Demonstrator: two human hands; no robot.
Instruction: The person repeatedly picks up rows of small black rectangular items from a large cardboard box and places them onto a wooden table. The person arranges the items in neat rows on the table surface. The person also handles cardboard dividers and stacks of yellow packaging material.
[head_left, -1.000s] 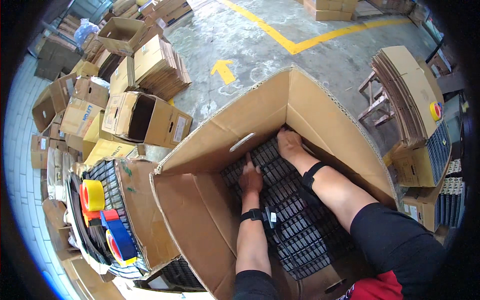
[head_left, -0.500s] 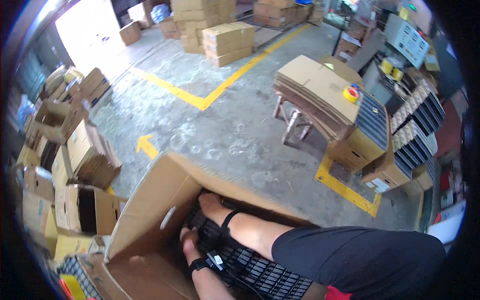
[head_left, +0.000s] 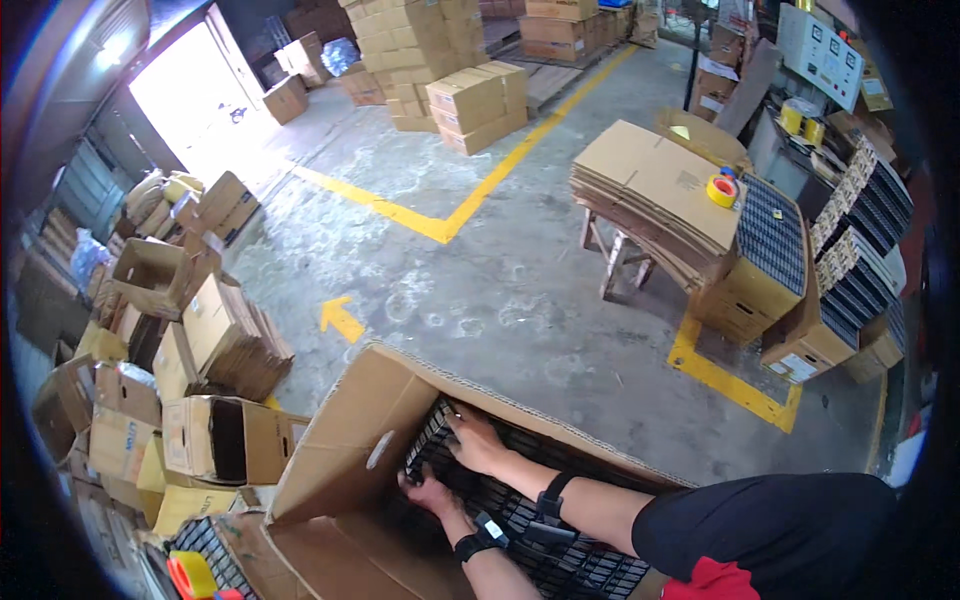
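Observation:
Both my hands reach down into a large open cardboard box (head_left: pixel 345 430) that holds rows of small black rectangular pieces (head_left: pixel 590 560). My left hand (head_left: pixel 432 492) is low at the box's left end, its fingers closed on a short row of black pieces (head_left: pixel 428 438). Farther from me, my right hand (head_left: pixel 474 442) grips the other end of that same row. Parts of the fingers are hidden in the dark of the box. Black straps go round both wrists, with a small device (head_left: pixel 490 530) on the left one.
Flattened cardboard (head_left: pixel 650 175) lies on a trestle at the right, with a yellow tape roll (head_left: pixel 722 190) on top. Beside it stand boxes of black pieces (head_left: pixel 770 235). Open cartons (head_left: pixel 205 440) crowd the left. A tape dispenser (head_left: pixel 190 575) sits at lower left.
The view has shifted, so the box and room appear farther right and lower. Between my hands, the short row of black pieces now shows more clearly, tilted up against the box's end.

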